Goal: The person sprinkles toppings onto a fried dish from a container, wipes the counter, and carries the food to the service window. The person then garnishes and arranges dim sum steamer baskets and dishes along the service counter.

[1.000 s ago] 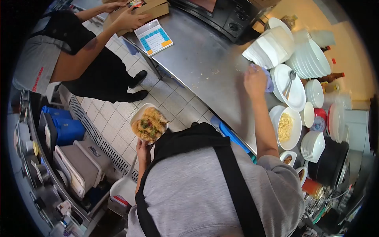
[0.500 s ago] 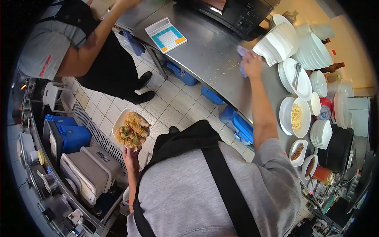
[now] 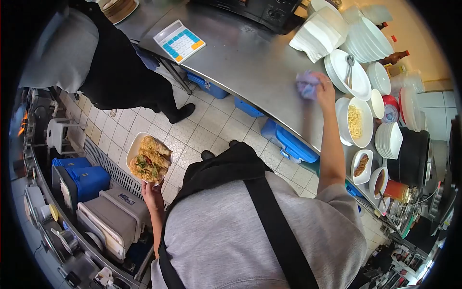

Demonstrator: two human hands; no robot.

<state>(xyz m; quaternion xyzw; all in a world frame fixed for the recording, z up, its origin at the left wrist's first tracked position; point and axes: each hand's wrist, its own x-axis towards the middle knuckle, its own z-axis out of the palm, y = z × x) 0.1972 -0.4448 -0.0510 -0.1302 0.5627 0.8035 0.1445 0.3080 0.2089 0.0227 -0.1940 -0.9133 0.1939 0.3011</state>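
The right hand point(image 3: 325, 88) gripped a purple cloth point(image 3: 307, 85) over the bench point(image 3: 255, 70), having drawn it nearer the body since half a second earlier, suggesting a wiping stroke. The left hand point(image 3: 153, 193) held a food dish point(image 3: 134, 147) by its near side, just beyond the fingers.

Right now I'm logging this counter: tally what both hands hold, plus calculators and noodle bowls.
Squarish white dish of golden food, left hand: 1
Crumpled purple cloth, right hand: 1
Rectangular white calculator: 1
Deep white bowl of pale noodles: 1
Total: 4
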